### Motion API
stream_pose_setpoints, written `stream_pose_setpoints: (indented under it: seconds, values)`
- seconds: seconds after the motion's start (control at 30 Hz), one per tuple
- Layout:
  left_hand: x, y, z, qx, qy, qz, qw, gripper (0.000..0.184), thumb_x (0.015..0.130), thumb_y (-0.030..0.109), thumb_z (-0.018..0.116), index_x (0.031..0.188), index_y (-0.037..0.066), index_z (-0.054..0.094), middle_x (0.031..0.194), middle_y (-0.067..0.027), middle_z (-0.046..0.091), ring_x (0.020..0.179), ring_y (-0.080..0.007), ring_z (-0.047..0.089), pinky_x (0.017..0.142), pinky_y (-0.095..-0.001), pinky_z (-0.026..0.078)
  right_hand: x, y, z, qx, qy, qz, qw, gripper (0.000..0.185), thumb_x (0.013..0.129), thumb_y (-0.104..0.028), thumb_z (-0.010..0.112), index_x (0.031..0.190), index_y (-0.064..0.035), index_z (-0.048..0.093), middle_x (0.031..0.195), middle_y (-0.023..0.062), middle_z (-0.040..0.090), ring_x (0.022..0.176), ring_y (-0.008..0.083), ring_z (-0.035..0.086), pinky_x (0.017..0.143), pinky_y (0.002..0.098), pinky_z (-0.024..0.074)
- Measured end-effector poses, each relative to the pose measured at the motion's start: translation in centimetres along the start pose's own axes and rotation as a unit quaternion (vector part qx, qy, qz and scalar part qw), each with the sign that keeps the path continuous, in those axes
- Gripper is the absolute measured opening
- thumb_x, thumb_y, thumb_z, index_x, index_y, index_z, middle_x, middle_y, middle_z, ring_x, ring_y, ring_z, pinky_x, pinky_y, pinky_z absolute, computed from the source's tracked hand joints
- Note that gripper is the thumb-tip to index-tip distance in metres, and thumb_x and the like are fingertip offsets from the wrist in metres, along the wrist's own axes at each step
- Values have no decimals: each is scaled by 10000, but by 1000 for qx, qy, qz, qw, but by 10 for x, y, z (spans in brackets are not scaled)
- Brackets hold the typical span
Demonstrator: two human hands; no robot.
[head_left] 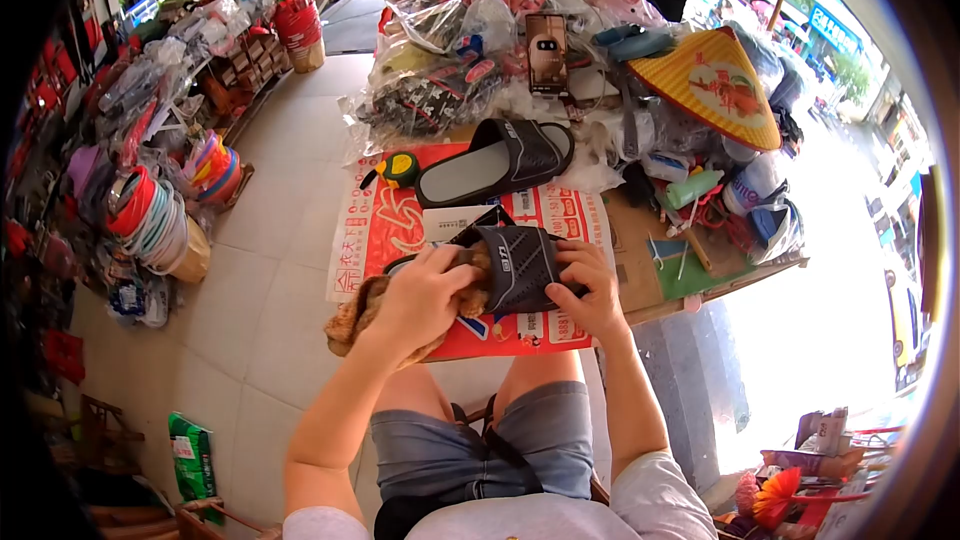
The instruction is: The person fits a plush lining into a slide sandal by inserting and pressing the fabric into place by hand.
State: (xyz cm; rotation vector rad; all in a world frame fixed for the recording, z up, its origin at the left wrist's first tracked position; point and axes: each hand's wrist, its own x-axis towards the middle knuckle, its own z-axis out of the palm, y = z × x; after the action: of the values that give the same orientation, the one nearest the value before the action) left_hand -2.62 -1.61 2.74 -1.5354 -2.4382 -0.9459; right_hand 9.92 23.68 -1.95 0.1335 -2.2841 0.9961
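My right hand (592,290) grips a black slide sandal (518,270) at its right side, thumb on the strap. Fingers bent, my left hand (422,292) presses a bunched brown cloth (362,318) against the sandal's opening, and part of the cloth shows beside the strap. Another black slide sandal (470,172) with a grey footbed lies just beyond, on a red and white printed sheet (375,235). A yellow and black tape measure (400,170) sits left of it. Something black and white, partly hidden, lies between the two sandals.
Plastic-wrapped goods (430,70) are heaped at the table's back, with a phone-like box (546,55) standing among them. A yellow conical hat (705,90) leans at the right. Buckets of goods (160,225) stand on the left floor. The table edge (715,292) is at right.
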Motion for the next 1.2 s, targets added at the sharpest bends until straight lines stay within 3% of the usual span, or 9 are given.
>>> stream_pose_setpoints:
  seconds: [0.23, 0.43, 0.47, 0.7, 0.87, 0.93, 1.03, 1.13, 1.2]
  values:
    - [-41, -46, -66, 158, 72, -168, 970, 430, 758, -70, 570, 1113, 124, 712, 1083, -136, 637, 1059, -364, 615, 894, -446, 530, 2, -3, 0, 7, 12, -1, 1000, 256, 732, -152, 837, 761, -5, 630, 1067, 164, 705, 1198, 377, 588, 996, 475, 447]
    - [-6, 6, -23, 67, 75, 18, 995, 481, 679, -86, 632, 1114, 105, 704, 1091, -122, 628, 1039, -357, 621, 883, -440, 533, 1, -1, 1, -9, 10, -1, 1000, 256, 731, -152, 835, 764, -6, 627, 1060, 159, 706, 1194, 379, 590, 993, 474, 447]
    - [-2, 4, -6, 88, 84, 53, 991, 394, 719, 6, 678, 1090, 134, 711, 1087, -86, 630, 990, -313, 634, 850, -421, 536, 1, -1, 1, -7, 11, -1, 1000, 254, 731, -153, 834, 764, -8, 628, 1059, 157, 706, 1194, 378, 590, 993, 475, 446]
    - [-28, -27, -15, 63, 105, -100, 987, 390, 743, -17, 631, 1087, 138, 728, 1046, -112, 626, 1023, -333, 616, 861, -445, 526, 1, -2, -1, 11, 8, 3, 1000, 234, 734, -146, 830, 774, -18, 638, 1060, 153, 704, 1195, 376, 591, 1003, 477, 438]
    - [-38, -35, 1, 48, 182, -101, 977, 433, 723, -34, 614, 1108, 131, 725, 1033, -127, 622, 1003, -344, 610, 854, -434, 513, 2, -8, -1, 19, 26, 3, 999, 209, 740, -98, 811, 831, -9, 645, 1068, 162, 702, 1192, 363, 594, 987, 453, 458]
    - [-38, -35, 6, 47, 215, -85, 972, 435, 718, -36, 610, 1104, 129, 724, 1027, -131, 617, 994, -347, 607, 850, -428, 509, 5, -17, 3, 131, 167, 60, 975, 208, 721, -46, 803, 851, -12, 644, 1029, 162, 704, 1088, 351, 641, 912, 420, 505]
    - [-41, -34, 7, 39, 214, -99, 971, 435, 714, -49, 598, 1095, 119, 722, 1013, -138, 610, 980, -353, 603, 845, -419, 503, 7, -65, -9, 143, 130, 81, 978, 204, 703, -5, 798, 830, -28, 640, 949, 128, 699, 919, 310, 671, 811, 371, 535]
    - [-42, -32, 8, 29, 221, -90, 971, 441, 709, -67, 572, 1083, 109, 725, 998, -140, 607, 971, -356, 602, 847, -423, 503, 38, -167, -22, 157, -93, -141, 973, 203, 709, -40, 805, 816, -57, 634, 816, 57, 645, 772, 249, 644, 678, 351, 523]
    - [-40, -34, 9, 14, 234, -85, 968, 472, 714, -103, 507, 1100, 70, 719, 1037, -171, 603, 997, -377, 592, 900, -402, 494, 46, -212, -16, 182, -136, -248, 942, 222, 752, -122, 787, 767, -73, 572, 749, 45, 615, 691, 238, 624, 586, 368, 495]
